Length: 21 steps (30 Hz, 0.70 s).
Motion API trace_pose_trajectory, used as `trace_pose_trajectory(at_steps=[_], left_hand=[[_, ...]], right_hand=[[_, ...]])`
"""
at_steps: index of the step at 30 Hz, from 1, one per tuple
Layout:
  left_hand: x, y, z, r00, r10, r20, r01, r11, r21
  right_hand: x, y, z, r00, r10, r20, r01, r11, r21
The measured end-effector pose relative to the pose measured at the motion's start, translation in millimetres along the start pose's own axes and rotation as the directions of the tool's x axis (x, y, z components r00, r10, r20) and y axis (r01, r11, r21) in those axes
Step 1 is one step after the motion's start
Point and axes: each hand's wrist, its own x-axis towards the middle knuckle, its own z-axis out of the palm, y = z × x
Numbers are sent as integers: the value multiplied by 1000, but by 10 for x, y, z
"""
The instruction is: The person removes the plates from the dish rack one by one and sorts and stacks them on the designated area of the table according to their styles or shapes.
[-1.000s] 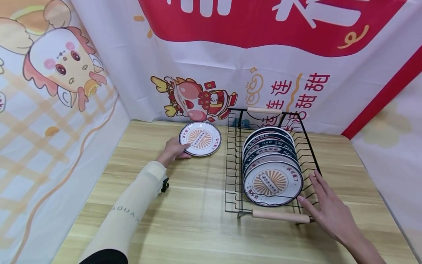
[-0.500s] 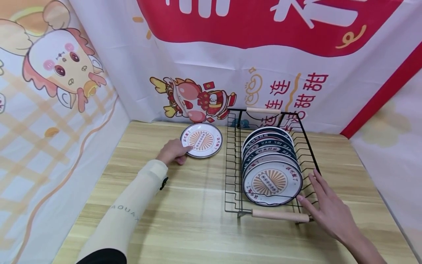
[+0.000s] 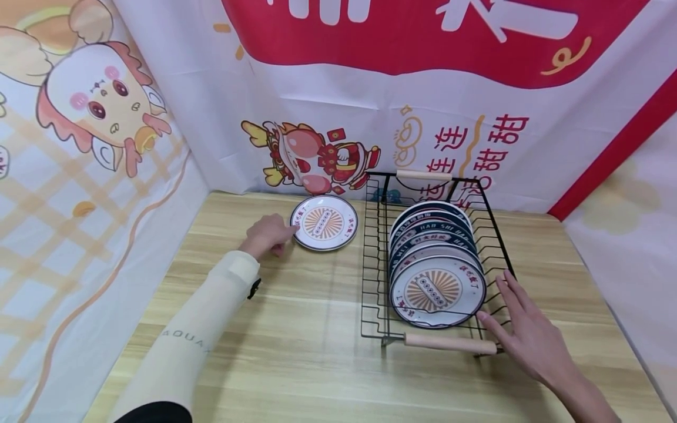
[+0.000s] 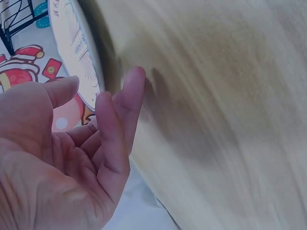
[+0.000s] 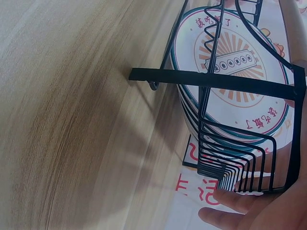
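A round white plate [image 3: 325, 223] with an orange sunburst and red characters lies flat near the back of the table. My left hand [image 3: 268, 233] is at its left rim, thumb towards the edge; in the left wrist view the thumb and fingers [image 4: 112, 132] are apart and loosely bent, with nothing between them. On the right, my right hand [image 3: 534, 335] holds the side rim of a black wire dish rack [image 3: 449, 344], thumb inside and fingers outside the wires. Several plates [image 3: 438, 291] stand leaning in a row in the rack, the front one with the same sunburst.
The wood-grain table [image 3: 317, 364] meets a printed cloth backdrop [image 3: 328, 94] behind and on the left. The rack's far end, with a wooden handle [image 3: 424, 175], stands close to the backdrop. Wooden table surface separates the flat plate from the rack.
The plate, tilted in my left hand a second ago, now lies flat on the table. My left hand has let it go and drawn back leftwards. The right hand stays on the rack.
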Motion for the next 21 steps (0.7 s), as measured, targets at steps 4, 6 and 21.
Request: trace_pose_trajectory(at_steps=[4, 6, 21], left_hand=[[-7, 21, -43, 997, 27, -68, -26, 1000, 12], [-15, 59, -64, 992, 56, -113, -54, 998, 19], [-383, 746, -122, 889, 317, -330, -301, 948, 100]], right_hand=[[-3, 6, -3, 1000, -6, -1, 6, 1000, -1], [-1, 14, -5, 1000, -7, 4, 7, 1000, -3], [3, 20, 6, 1000, -18, -15, 18, 1000, -4]])
